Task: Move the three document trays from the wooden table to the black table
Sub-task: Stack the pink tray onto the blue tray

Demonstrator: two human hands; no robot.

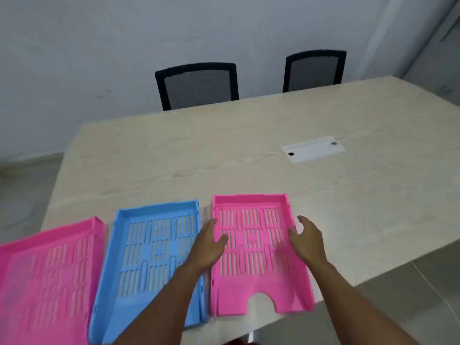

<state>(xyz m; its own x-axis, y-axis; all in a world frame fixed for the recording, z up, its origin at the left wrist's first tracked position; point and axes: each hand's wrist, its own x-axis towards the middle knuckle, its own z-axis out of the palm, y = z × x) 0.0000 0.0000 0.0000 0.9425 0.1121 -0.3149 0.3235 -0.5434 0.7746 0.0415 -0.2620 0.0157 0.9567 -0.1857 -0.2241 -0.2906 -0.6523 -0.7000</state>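
Three slotted plastic document trays lie side by side on the pale wooden table (249,145), near its front edge. A pink tray (37,282) is at the left, a blue tray (149,257) in the middle, and a second pink tray (254,247) at the right. My left hand (209,245) hovers open over the left rim of the right pink tray, fingers spread. My right hand (306,237) is open at that tray's right rim. Neither hand grips the tray. No black table is in view.
A white cable cover plate (313,149) is set into the tabletop at the right. Two black mesh-backed chairs (196,84) (315,69) stand behind the far edge against a pale wall. Grey floor shows left and right of the table.
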